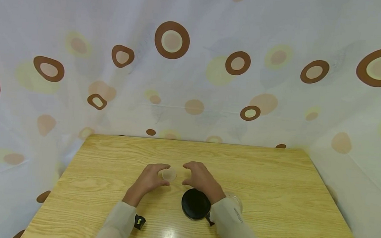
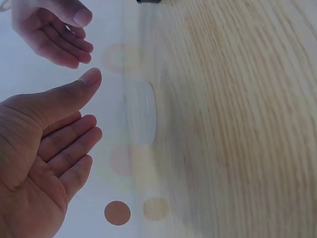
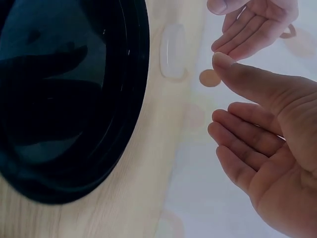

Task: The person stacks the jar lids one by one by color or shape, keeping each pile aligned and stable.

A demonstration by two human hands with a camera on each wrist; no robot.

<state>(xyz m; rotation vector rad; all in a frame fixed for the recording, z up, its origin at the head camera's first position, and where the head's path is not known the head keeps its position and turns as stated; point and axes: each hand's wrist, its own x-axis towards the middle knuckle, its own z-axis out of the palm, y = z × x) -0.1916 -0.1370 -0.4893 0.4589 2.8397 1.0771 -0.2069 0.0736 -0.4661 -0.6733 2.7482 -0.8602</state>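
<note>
A small translucent white round piece [image 1: 169, 174], shallow like a lid, lies on the wooden table between both hands. Beside it on the left is my left hand [image 1: 151, 176], fingers and thumb spread apart around empty space. Facing it from the other side, my right hand [image 1: 199, 176] holds nothing, its fingers loosely bent and thumb apart. In the left wrist view, the left palm [image 2: 44, 153] is above the table, apart from the white piece [image 2: 142, 114]. A glossy black round dish [image 1: 196, 205] sits just below the right hand; its raised rim [image 3: 141, 54] shows in the right wrist view.
A clear round container [image 1: 236, 201] stands right of the black dish, partly hidden by the right sleeve [image 1: 233, 223]. Dark straps show at both wrists, one under the left sleeve [image 1: 113, 220]. A patterned white curtain [image 1: 197, 68] hangs behind the wooden table [image 1: 272, 176] and along its sides.
</note>
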